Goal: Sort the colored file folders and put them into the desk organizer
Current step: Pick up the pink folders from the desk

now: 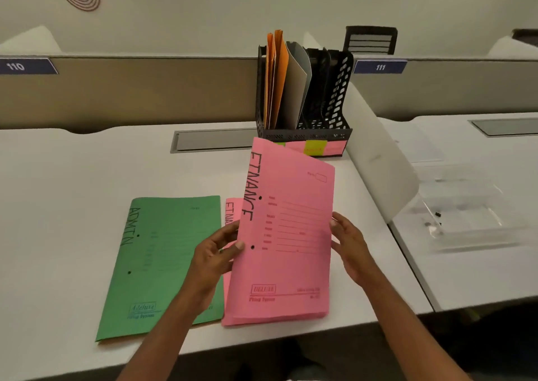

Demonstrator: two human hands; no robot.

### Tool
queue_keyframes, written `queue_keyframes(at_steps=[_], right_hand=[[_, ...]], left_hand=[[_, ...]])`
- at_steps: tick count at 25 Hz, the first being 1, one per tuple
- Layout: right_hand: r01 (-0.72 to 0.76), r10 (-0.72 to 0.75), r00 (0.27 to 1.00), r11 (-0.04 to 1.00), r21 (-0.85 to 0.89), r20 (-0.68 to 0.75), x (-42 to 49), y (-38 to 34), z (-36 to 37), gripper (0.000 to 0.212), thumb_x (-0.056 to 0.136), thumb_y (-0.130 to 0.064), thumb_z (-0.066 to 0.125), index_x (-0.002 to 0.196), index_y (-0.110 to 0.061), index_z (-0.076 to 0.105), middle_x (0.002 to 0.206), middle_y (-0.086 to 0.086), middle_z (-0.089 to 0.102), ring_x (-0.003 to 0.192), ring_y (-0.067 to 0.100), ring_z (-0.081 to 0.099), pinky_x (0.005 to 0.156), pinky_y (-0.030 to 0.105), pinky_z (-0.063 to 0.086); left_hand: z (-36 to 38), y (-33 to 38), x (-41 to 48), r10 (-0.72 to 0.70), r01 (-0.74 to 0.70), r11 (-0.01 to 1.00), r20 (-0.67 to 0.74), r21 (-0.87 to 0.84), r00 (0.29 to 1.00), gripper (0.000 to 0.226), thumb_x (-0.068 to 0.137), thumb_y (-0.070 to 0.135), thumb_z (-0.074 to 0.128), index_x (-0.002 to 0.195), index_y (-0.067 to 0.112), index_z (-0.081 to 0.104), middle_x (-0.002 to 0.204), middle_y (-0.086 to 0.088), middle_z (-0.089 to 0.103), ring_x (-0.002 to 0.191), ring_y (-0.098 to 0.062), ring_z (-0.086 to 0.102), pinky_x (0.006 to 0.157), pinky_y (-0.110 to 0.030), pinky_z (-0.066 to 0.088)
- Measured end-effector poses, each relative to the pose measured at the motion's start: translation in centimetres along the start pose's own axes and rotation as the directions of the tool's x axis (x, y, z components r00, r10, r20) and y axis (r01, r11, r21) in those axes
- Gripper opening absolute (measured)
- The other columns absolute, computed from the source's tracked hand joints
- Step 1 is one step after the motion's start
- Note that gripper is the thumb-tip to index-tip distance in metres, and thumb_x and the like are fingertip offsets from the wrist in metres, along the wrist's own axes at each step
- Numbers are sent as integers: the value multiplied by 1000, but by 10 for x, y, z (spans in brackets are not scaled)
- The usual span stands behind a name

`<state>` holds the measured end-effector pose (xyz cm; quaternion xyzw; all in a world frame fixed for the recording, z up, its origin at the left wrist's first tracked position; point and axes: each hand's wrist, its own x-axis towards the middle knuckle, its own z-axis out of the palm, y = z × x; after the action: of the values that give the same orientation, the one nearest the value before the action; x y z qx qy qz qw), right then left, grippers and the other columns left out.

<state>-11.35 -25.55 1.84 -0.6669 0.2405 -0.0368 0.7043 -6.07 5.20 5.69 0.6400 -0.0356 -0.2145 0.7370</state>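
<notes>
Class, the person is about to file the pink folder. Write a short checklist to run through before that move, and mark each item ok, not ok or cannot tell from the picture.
1. Both hands hold the pink folder: left hand on its spine edge, right hand on the far edge. Ok.
2. Folder label readable: FINANCE along the spine. Ok.
3. Organizer has free slots: the right ones look empty; orange folders and a grey one fill the left. Ok.
4. Which slot takes pink: tags on the base are partly hidden. Cannot tell.
5. Path to the organizer is free. Ok.
6. Green folder lies flat, out of the way. Ok.
</notes>
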Motion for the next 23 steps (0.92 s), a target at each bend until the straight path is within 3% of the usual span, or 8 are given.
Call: queue_keyframes(at_steps=[4,7,9,11,14,16,20,23], right_hand=[[-54,42,996,986,156,83,-10,-39,-15,34,108,-24,44,138,-19,59,131,3,70,124,24,64,100,39,54],[-56,41,996,974,220,75,-10,-51,-17,34,109,-23,40,135,-17,61,127,9,71,117,27,68,86,36,60],[-37,29,999,968,248,35,-5,-53,-22,34,109,-23,39,136,-17,60,127,11,71,116,29,69,87,38,60],[16,-21,1000,967,255,14,2,-58,-36,34,108,-21,41,136,-18,60,127,10,71,117,29,69,91,41,59],[109,-112,992,993,43,55,16,-86,-75,29,102,-14,56,129,-14,66,120,8,74,112,28,71,98,46,56],[135,-131,991,984,-118,42,26,-113,-101,28,92,-8,69,120,-11,72,109,10,78,104,33,73,95,51,58],[273,-295,949,946,-176,-115,45,-163,-130,21,85,-7,78,105,-14,78,94,9,80,91,33,76,86,48,62],[416,-441,859,897,-148,-261,65,-186,-129,16,86,-12,79,101,-16,78,91,7,79,91,32,75,83,46,63]], left_hand=[[6,15,18,-17,15,998,40,64,999,31,99,19,59,128,31,63,118,3,75,105,-23,73,78,-33,61],[34,18,30,-56,29,949,77,314,995,26,101,49,44,126,48,47,108,20,70,87,-8,75,69,-26,59],[56,16,40,-35,2,908,70,420,997,31,96,56,48,125,51,37,109,28,59,77,2,73,60,-20,57],[70,10,58,23,-32,898,28,438,999,40,93,54,57,129,44,42,118,18,64,84,-3,74,69,-31,63],[84,12,95,67,-52,887,-18,460,998,44,94,49,60,133,34,47,125,7,66,95,-14,72,83,-47,62],[96,19,123,103,-89,881,-6,465,995,44,96,40,61,137,29,49,130,3,65,104,-14,67,89,-42,58],[138,28,156,324,-220,823,-116,523,939,50,94,26,68,141,28,49,134,9,53,112,-5,56,95,-32,51],[190,23,157,410,-383,761,70,523,909,55,92,32,71,142,34,47,136,17,51,120,1,54,98,-29,51]])
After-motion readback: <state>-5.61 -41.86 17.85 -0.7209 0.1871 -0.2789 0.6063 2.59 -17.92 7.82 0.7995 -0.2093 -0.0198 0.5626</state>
